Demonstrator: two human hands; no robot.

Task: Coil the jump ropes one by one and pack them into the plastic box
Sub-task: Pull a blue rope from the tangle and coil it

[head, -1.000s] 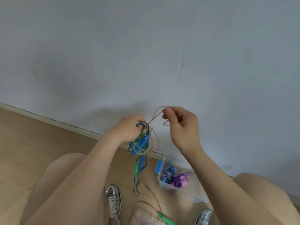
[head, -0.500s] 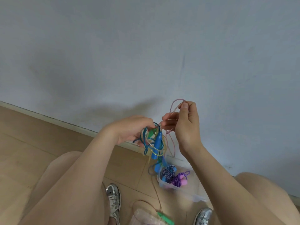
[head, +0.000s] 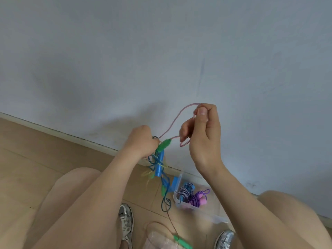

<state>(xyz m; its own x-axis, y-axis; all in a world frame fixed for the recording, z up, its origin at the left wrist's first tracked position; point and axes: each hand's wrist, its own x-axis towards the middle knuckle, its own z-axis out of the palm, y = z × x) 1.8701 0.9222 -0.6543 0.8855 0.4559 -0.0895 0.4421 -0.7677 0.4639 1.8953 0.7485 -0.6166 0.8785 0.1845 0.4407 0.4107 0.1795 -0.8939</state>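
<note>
Head view shows my right hand (head: 203,137) raised, its thumb (head: 202,114) and forefinger pinched tight on a loop of thin pink rope (head: 172,123); the other fingers curl loosely, a lower bight of the same rope hanging by them. My left hand (head: 142,141) is closed in a fist around a bundle of ropes, with a green handle (head: 163,144) sticking out of it.

From that fist a blue handle (head: 159,166) and tangled blue cord (head: 165,200) dangle toward the floor. Beyond, the plastic box (head: 194,209) sits on the floor by the wall, already holding a striped rope (head: 186,191) and a purple rope (head: 195,200). A second green handle (head: 182,242) lies on the floor near my shoes.

Risk, as I judge it: the pink rope and blue cord share one fist, so pulling the loop could snarl them, or drag the trailing handle against the box.

The green handle's long axis runs diagonally, its rope end pointing up and right toward my right hand.
</note>
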